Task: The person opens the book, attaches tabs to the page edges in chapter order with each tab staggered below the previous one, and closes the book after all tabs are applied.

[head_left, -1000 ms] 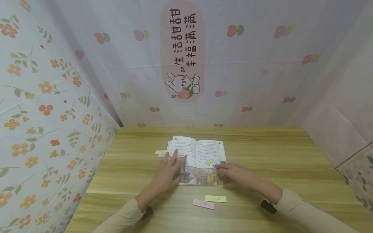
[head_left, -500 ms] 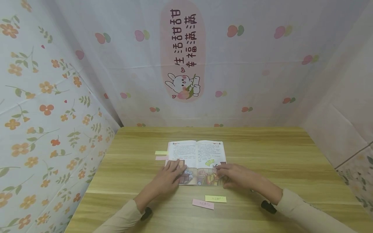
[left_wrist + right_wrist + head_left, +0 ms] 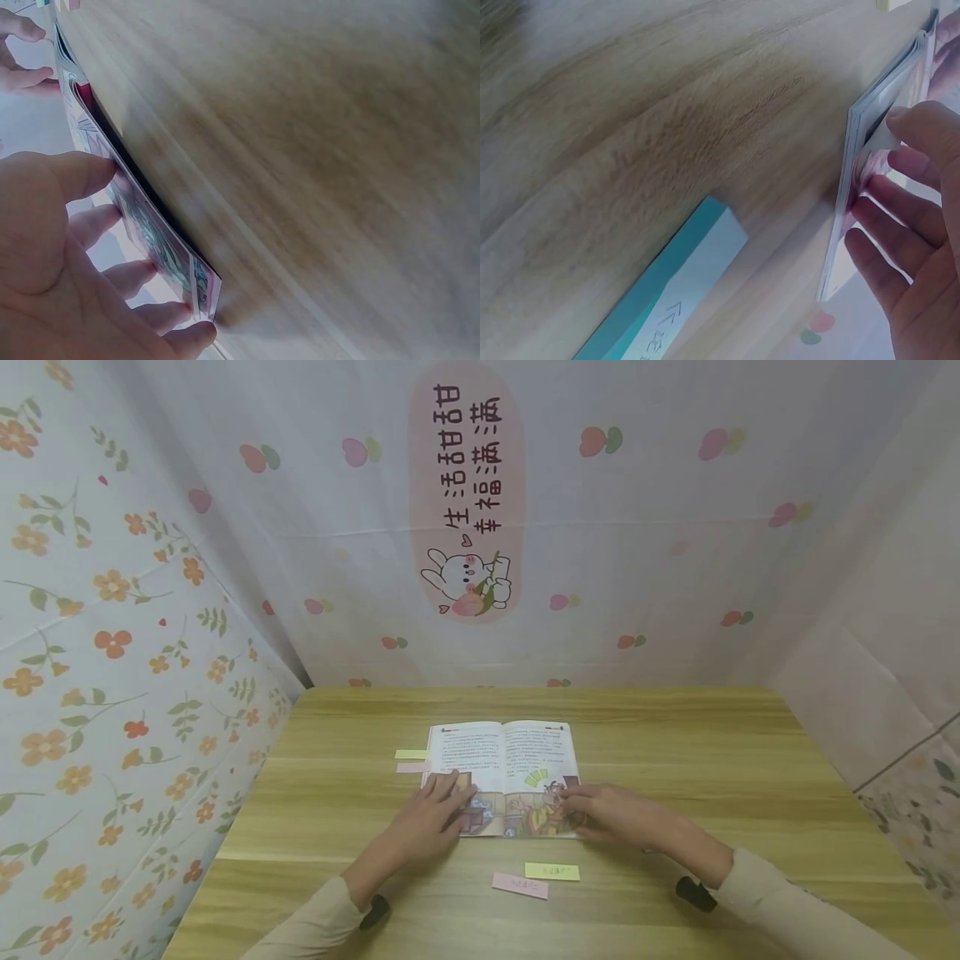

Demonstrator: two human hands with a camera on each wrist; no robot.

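An open picture book lies on the table, text above and coloured drawings along the bottom of both pages. My left hand rests on the lower left page, fingers spread and fairly straight. In the left wrist view its fingertips touch the page close to the outer edge of the book. At the lower right corner is my right hand. The right wrist view shows its thumb and index finger pinching a lifted page corner, a dark gap beneath it, while the other fingers lie against the page.
Yellow and pink paper tabs stick out of the book's left side. Nearer me lie a yellow strip and a pink strip with handwriting. A teal and white block with writing shows in the right wrist view.
The left page has gone from raised and shifted to lying flat. My left hand has slid down toward the page's lower part. The right hand keeps its place.
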